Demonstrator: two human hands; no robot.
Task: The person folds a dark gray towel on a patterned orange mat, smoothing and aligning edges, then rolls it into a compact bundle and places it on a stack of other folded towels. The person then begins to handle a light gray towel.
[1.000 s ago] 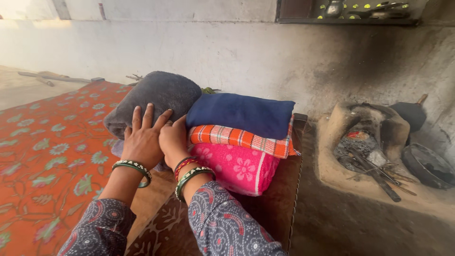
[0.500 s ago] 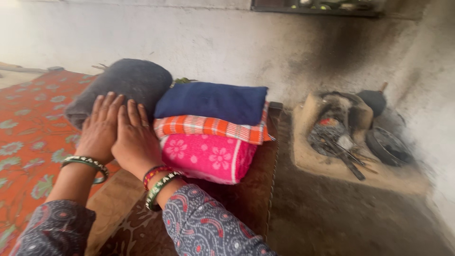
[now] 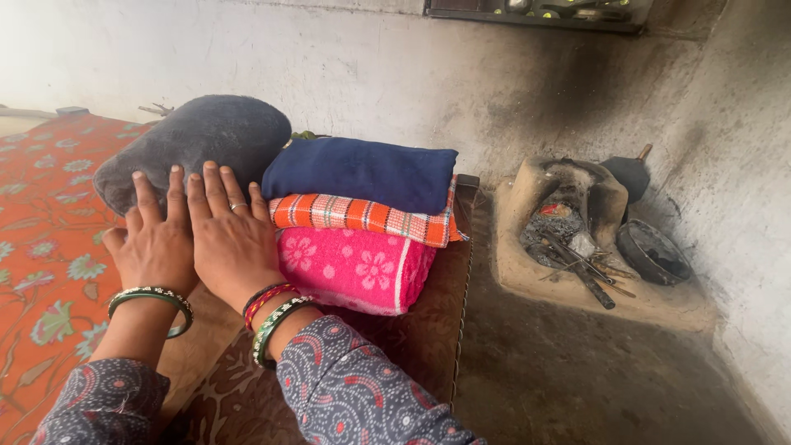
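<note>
The grey rolled blanket (image 3: pixel 198 144) sits at the head of the bed, butted up against a neat stack of three folded cloths: a navy one (image 3: pixel 362 171) on top, an orange checked one (image 3: pixel 362 216) in the middle and a pink flowered towel (image 3: pixel 354 268) at the bottom. Both hands lie flat, fingers spread, holding nothing. The left hand (image 3: pixel 152 243) presses on the near end of the grey roll, and the right hand (image 3: pixel 231 239) lies right beside it, touching it, with its fingertips at the seam between the roll and the stack.

Compared with a moment back, the hands have slid closer together and lie flatter, and the person's head has shifted, so the view now takes in more of the right side of the room. The pile itself hasn't budged, so this looks to me like patting things square, not lifting anything.

Around all that: the orange floral bedspread (image 3: pixel 41 247) runs off to the left, and a brown patterned cloth (image 3: pixel 428 330) covers the corner under the stack. Right past the bed edge there's a clay stove (image 3: pixel 568 222) full of ash with metal tongs (image 3: pixel 585 276) on its lip, plus a dark pan (image 3: pixel 655 251) against the sooty wall (image 3: pixel 511 91). Nothing is blocking the hands.
</note>
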